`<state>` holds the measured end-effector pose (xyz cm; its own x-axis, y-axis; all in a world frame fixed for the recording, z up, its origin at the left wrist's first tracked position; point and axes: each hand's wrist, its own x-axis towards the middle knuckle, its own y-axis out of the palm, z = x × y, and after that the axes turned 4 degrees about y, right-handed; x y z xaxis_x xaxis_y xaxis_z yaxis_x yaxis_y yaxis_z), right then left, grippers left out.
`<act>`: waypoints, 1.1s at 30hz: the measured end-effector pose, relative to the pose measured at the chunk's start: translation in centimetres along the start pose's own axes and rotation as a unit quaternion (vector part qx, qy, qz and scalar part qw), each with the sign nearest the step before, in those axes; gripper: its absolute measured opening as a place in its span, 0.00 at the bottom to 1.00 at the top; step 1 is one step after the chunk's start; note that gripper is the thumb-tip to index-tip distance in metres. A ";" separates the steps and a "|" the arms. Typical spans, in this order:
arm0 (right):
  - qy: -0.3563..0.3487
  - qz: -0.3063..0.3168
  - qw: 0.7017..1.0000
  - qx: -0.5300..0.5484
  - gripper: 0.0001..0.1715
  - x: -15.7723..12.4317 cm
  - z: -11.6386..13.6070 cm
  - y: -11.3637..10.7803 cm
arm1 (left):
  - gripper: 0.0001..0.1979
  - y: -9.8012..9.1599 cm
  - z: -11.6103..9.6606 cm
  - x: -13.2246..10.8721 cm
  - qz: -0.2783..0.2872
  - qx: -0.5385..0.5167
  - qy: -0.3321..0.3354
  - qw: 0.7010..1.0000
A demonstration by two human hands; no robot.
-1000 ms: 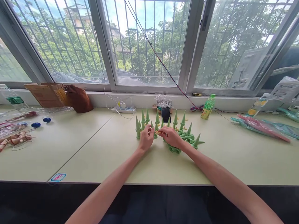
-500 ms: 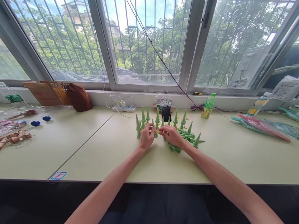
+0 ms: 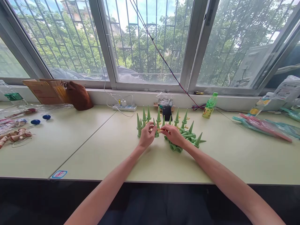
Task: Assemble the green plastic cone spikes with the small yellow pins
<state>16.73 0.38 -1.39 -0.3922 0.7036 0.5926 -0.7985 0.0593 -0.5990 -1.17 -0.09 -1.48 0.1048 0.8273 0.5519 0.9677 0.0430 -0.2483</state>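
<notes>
My left hand (image 3: 147, 135) is closed around a green plant-watering spike (image 3: 156, 134), which stands point up near the middle of the table. To its right, my right hand (image 3: 172, 133) has its fingertips pinched on a small yellow valve (image 3: 159, 131) at the side of that spike. The fingers hide part of where the valve and spike meet. Several green spikes (image 3: 139, 127) stand upright beyond and beside my hands, some with yellow valves (image 3: 185, 126). A heap of loose green spikes (image 3: 179, 148) lies beside and under my right wrist.
Behind the spikes is a dark phone (image 3: 167, 112). A power strip (image 3: 125, 107) and a green-capped bottle (image 3: 210, 106) stand near the window sill. At left are a brown pouch (image 3: 78, 96) and blue balls (image 3: 35, 122); pink and teal plastic packs (image 3: 264, 126) lie at right.
Both hands stay almost in place at the same spike, the fingers shifting only slightly. The whole view has tilted a little.
</notes>
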 end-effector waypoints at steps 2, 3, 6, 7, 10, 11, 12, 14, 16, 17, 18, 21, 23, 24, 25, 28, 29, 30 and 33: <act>-0.001 0.003 1.000 -0.004 0.14 0.0 0.0 0.0 | 0.14 0.0 -0.1 -0.1 0.002 0.007 0.011 1.000; -0.002 0.004 1.000 -0.008 0.15 0.1 0.0 0.0 | 0.13 0.0 -0.1 -0.1 0.003 0.009 0.016 1.000; 0.001 0.004 1.000 -0.028 0.18 0.1 -0.2 0.0 | 0.13 0.0 -0.3 -0.1 0.007 0.008 0.028 1.000; 0.003 0.004 0.999 -0.036 0.20 0.1 -0.2 0.0 | 0.13 0.0 -0.3 -0.1 0.008 0.007 0.033 0.999; 0.013 0.004 0.999 -0.045 0.21 0.0 -0.2 0.0 | 0.13 0.1 -0.4 -0.1 0.011 0.007 0.037 0.999; 0.018 0.005 0.999 -0.039 0.19 0.0 -0.1 0.0 | 0.13 0.1 -0.4 -0.1 0.010 0.009 0.036 0.999; 0.023 0.006 0.999 -0.030 0.16 -0.1 -0.1 0.0 | 0.13 0.1 -0.4 -0.1 0.007 0.011 0.035 0.999; 0.028 0.005 0.999 -0.013 0.11 -0.1 0.0 0.0 | 0.13 0.1 -0.3 -0.1 0.000 0.017 0.031 0.999; 0.024 0.002 1.000 -0.008 0.10 -0.2 0.0 0.0 | 0.13 0.1 -0.3 -0.1 -0.005 0.022 0.031 0.999; 0.021 0.003 1.000 -0.009 0.10 -0.2 -0.1 0.0 | 0.13 0.1 -0.3 -0.1 -0.004 0.024 0.032 0.999; 0.018 0.005 1.000 -0.010 0.09 -0.2 -0.1 0.0 | 0.13 0.1 -0.3 -0.1 -0.003 0.025 0.031 0.999; 0.019 0.011 1.000 -0.013 0.07 -0.1 -0.1 0.0 | 0.13 0.1 -0.3 -0.1 0.001 0.030 0.028 0.999; 0.019 0.013 1.000 -0.015 0.08 -0.1 -0.1 -0.1 | 0.13 0.0 -0.4 -0.2 0.005 0.032 0.026 0.999; 0.017 0.015 1.000 -0.016 0.09 -0.1 0.0 -0.1 | 0.13 0.0 -0.5 -0.2 0.007 0.033 0.027 0.999; 0.015 0.016 1.000 -0.017 0.10 0.0 0.0 -0.1 | 0.13 0.0 -0.6 -0.2 0.009 0.032 0.029 0.999; 0.019 0.019 0.999 -0.030 0.16 -0.1 0.0 -0.1 | 0.13 0.1 -0.7 -0.2 0.015 0.030 0.037 0.999; 0.023 0.019 0.999 -0.038 0.19 -0.1 0.0 0.0 | 0.13 0.1 -0.8 -0.2 0.016 0.029 0.040 0.999; 0.028 0.021 0.998 -0.044 0.21 -0.1 -0.1 0.0 | 0.13 0.1 -0.8 -0.2 0.017 0.029 0.041 0.999; 0.038 0.025 0.997 -0.056 0.23 -0.1 -0.2 -0.1 | 0.13 0.2 -0.9 -0.2 0.019 0.032 0.042 0.998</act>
<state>16.88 0.44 -1.49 -0.3919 0.7587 0.5204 -0.7207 0.0985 -0.6863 -0.81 -0.79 -0.90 0.1621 0.7788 0.6060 0.9464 0.0512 -0.3189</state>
